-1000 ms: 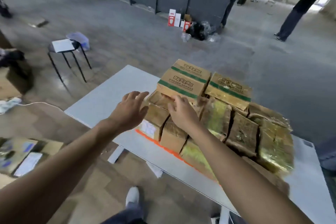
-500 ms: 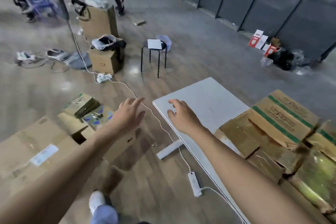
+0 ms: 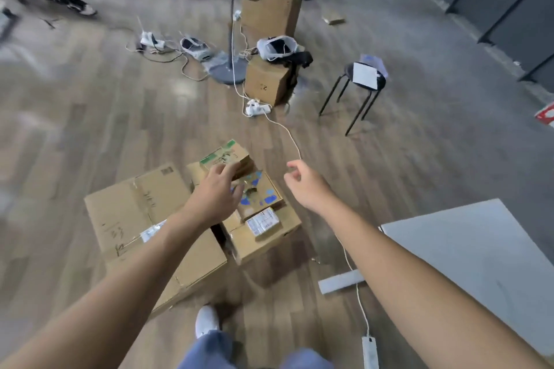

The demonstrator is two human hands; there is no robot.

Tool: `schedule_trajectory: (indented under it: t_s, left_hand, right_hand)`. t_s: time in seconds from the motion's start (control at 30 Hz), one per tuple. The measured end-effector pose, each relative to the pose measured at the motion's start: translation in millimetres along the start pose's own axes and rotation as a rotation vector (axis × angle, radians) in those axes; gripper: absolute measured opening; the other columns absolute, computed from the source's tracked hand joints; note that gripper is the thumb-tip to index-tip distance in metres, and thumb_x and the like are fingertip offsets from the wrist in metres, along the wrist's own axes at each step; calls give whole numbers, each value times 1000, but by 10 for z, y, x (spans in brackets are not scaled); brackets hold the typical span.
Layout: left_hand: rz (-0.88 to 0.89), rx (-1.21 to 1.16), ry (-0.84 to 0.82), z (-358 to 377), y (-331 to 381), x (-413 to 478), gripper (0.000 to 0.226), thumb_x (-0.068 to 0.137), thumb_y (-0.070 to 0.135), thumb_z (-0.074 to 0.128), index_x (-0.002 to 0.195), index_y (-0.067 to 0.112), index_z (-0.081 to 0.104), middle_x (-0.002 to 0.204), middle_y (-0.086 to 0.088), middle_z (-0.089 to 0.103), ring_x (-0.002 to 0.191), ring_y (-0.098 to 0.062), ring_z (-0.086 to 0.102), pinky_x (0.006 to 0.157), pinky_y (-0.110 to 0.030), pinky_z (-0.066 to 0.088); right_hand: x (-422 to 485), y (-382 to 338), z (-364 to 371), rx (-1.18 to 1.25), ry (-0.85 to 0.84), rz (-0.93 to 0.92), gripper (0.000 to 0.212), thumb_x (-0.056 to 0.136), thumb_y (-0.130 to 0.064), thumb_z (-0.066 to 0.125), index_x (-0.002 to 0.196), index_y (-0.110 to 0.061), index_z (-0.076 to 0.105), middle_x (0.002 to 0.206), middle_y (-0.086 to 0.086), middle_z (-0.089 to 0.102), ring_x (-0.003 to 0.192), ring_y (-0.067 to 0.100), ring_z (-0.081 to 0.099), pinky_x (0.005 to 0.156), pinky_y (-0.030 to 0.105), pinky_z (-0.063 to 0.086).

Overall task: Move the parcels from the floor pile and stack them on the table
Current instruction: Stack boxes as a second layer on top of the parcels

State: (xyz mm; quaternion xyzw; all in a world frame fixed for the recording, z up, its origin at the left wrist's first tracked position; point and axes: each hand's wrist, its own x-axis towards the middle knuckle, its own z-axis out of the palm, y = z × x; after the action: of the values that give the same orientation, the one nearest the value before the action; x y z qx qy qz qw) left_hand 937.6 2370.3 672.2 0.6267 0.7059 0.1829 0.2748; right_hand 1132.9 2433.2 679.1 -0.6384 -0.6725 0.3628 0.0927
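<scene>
Beside the table [image 3: 479,249] at lower right we face the floor pile [image 3: 269,238] mid-frame, its green-taped parcel [image 3: 227,157] lying just up-frame of our nearer left hand [image 3: 214,198], fingers spread and empty, while our right hand [image 3: 305,189] hangs loosely curled, holding nothing.

parcels [image 3: 263,198] on box [image 3: 269,240], mid-floor | carton [image 3: 141,213] just left of box | table [image 3: 479,246] corner at right, near | stool [image 3: 356,81] behind table, well apart | left hand [image 3: 214,199] over parcels | right hand [image 3: 308,186] right of them
</scene>
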Motion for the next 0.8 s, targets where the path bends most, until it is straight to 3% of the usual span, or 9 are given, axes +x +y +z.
schedule_trajectory:
  t_s: [0.33,0.5,0.63,0.8]
  left_hand:
    - [-247,-6,-74,150,-710,966,51,98,32,44,147,23,30,139,-9,42,128,-30,39,104,-42,39]
    - [-390,-16,-121,578,-1097,1724,55,98,29,44,149,17,27,148,-8,37,134,-29,34,110,-39,31]
    - [-531,-74,-189,1150,-1525,2384,55,98,28,47,148,17,28,152,-5,31,137,-28,33,110,-39,31]
    - [-664,-185,-226,1785,-2014,3016,46,97,28,48,141,15,39,149,-6,34,133,-24,39,106,-34,34]
  right_hand:
    - [1606,-146,443,-47,-164,9,40,100,-31,43,139,-21,44,125,2,54,98,15,50,81,28,37]
    - [2721,124,874,-55,-240,12,40,100,-28,45,139,-17,45,127,3,56,99,14,50,81,24,35]
    - [3706,492,1372,-84,-291,17,41,99,-30,46,137,-17,47,135,6,50,118,21,51,91,29,38]
    - [4538,905,1895,-123,-296,19,46,96,-29,47,141,-17,43,140,10,45,127,27,46,105,39,40]
